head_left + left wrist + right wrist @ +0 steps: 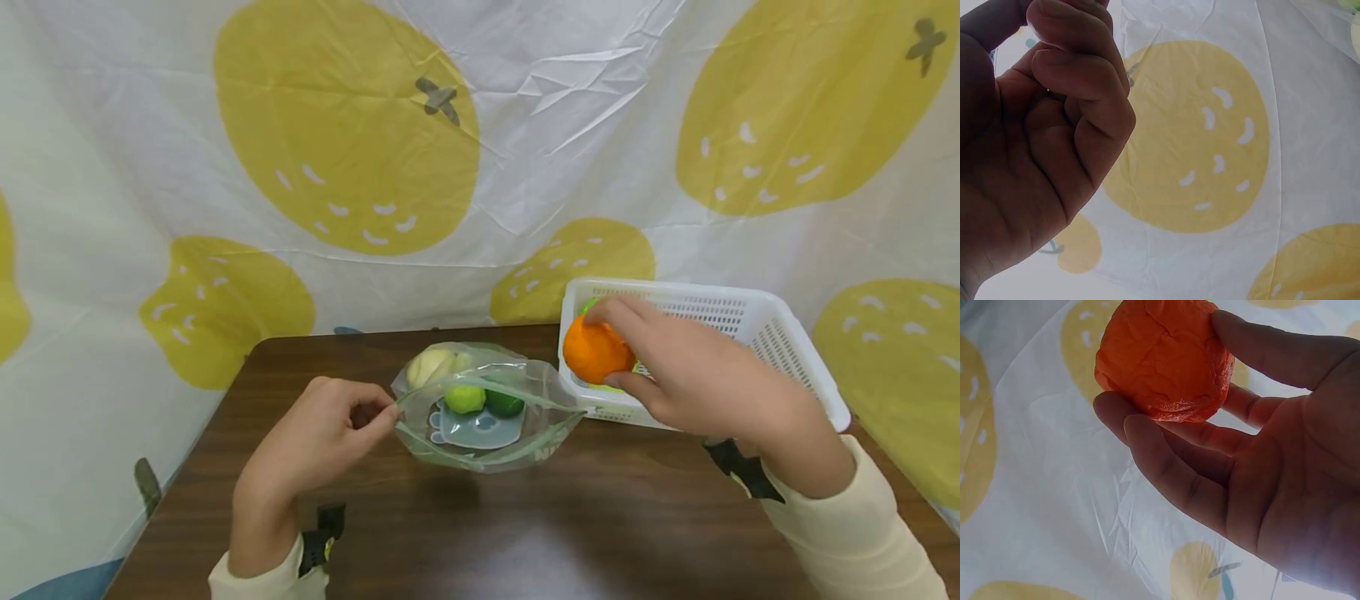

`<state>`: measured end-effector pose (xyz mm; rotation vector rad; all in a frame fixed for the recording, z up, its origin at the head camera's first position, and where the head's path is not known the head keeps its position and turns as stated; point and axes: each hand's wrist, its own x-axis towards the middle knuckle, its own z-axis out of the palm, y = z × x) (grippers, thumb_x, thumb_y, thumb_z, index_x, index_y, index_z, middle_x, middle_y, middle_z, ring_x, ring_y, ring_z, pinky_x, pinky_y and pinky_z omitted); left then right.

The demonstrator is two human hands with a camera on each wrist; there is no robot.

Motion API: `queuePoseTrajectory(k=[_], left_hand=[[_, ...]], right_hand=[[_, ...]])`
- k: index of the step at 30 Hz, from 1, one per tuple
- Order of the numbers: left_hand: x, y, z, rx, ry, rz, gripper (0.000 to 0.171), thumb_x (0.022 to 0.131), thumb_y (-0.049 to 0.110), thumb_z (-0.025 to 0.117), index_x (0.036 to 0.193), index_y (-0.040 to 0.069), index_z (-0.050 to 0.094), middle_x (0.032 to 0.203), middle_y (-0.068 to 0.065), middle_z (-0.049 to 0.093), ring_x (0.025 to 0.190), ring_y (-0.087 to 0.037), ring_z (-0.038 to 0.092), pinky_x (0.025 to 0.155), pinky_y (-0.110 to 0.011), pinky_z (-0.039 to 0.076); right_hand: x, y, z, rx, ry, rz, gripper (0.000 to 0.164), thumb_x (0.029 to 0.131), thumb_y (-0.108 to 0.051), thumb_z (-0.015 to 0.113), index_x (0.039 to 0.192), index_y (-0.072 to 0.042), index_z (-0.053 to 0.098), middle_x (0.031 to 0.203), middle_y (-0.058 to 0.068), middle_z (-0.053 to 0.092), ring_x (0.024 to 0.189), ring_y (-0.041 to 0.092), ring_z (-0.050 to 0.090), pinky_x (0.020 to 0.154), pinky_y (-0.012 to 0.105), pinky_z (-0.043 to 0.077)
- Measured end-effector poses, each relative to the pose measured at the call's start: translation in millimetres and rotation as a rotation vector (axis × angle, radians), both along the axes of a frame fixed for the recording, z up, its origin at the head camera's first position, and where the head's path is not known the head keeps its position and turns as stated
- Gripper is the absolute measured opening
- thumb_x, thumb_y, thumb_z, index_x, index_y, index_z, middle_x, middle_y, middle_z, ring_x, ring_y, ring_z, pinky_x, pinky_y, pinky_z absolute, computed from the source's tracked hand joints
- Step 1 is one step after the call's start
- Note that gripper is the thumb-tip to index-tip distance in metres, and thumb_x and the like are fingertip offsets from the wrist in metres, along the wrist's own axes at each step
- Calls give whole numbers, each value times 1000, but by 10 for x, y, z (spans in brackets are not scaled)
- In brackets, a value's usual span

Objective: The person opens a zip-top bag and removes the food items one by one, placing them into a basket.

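My left hand (322, 437) pinches the left edge of a clear zip bag (487, 458) between thumb and finger. The bag's mouth gapes. Inside it are a yellow-green lime-like fruit (465, 399), a dark green round fruit (505, 406) and a pale yellow fruit (430, 367). My right hand (708, 375) holds a bright orange mandarin (596, 350) over the left end of the white basket (813, 362). In the right wrist view the mandarin (1160, 359) has a wrinkled surface, with fingers and thumb around it. The left wrist view shows curled fingers (1079, 81); the bag edge there is hidden.
Something bright green (590, 307) shows in the basket behind the mandarin. Bag and basket stand toward the back of a dark brown wooden table (480, 542). A white cloth (525, 167) printed with yellow fruit hangs behind it.
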<state>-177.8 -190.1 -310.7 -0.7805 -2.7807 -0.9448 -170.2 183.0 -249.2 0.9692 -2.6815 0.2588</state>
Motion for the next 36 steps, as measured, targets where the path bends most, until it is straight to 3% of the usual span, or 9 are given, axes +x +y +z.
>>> queuePoseTrajectory(k=[5,14,26,31,36], left_hand=[[5,-3,-12,2,9,2,15,95,13,66,84,17,76,66,12,63,58,-3,54,55,-23,49],[1,-2,-24,1,19,4,16,95,13,67,82,17,75,64,12,61,56,-3,52,54,-23,47],[0,-4,-18,0,38,3,15,94,13,67,83,17,76,66,13,63,58,-2,54,56,-23,49],[3,-24,-22,-8,18,7,15,95,14,66,84,17,76,67,12,63,59,-3,55,57,-23,49],[-1,-27,-35,-6,18,6,16,95,13,66,83,17,76,66,12,63,59,-3,54,57,-23,49]], right_hand=[[-202,51,59,70,-77,-30,45,89,-11,75,126,-14,49,113,0,54,78,17,57,75,35,51],[-784,142,60,197,-309,-161,44,90,-15,74,126,-7,49,117,12,57,86,25,59,80,42,52],[-1339,566,-266,324,-467,-315,44,88,-18,70,122,2,51,100,16,63,84,27,57,76,42,50],[-1467,656,-429,380,-518,-311,41,88,-16,69,121,3,53,96,14,62,81,26,55,73,39,48],[-1579,680,-581,406,-543,-314,43,87,-13,70,123,4,54,102,16,63,82,26,55,70,36,49]])
